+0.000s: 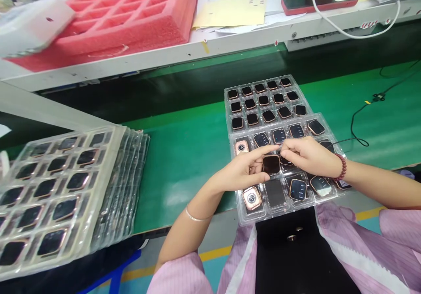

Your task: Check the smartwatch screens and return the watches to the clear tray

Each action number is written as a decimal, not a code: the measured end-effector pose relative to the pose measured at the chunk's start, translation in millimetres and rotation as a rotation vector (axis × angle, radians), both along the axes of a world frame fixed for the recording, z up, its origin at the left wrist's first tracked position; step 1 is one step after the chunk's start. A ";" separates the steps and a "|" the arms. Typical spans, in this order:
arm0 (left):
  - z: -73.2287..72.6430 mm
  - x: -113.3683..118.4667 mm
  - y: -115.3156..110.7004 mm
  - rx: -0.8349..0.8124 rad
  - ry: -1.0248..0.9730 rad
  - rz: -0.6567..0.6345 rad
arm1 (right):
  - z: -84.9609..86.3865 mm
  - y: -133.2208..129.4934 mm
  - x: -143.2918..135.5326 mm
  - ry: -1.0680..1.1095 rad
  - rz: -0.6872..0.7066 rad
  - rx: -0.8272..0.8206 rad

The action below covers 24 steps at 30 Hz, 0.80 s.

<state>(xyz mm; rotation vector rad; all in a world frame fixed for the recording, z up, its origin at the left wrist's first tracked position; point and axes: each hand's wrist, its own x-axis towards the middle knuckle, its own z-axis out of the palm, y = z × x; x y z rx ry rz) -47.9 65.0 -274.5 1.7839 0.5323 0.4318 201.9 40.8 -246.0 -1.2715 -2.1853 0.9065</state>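
Note:
Over the near clear plastic tray (245,214), my left hand (241,169) grips a square watch body (271,164) with a dark screen by its edge. My right hand (305,156) is closed at the right of that watch, its fingertips pinched; what they hold is too small to tell. Several watches lie in the near tray, some with lit screens, and a pink-gold one (252,197) shows its round back. One compartment (276,194) below the held watch has no watch in it. Behind stands another tray (226,97) with rows of dark-screened watches.
A tall stack of watch trays (115,154) stands at the left on the green mat (177,162). A shelf (237,40) above holds red foam (131,18), papers and a red-edged phone (319,1). A black cable (352,121) runs at the right.

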 end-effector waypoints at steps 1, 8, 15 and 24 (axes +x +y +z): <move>-0.1 0.9 -0.6 -0.005 0.007 0.017 | -2.8 1.0 0.0 -0.009 -0.008 -0.001; -1.1 3.3 -2.8 0.068 -0.004 0.023 | -10.2 -0.2 -1.9 -0.145 0.005 0.034; 11.2 14.7 -29.4 0.592 0.257 -0.231 | 10.1 21.3 -17.0 -0.412 0.007 0.200; 11.5 -36.8 13.5 0.502 -0.005 0.463 | 7.4 59.1 -76.2 -0.610 0.291 0.235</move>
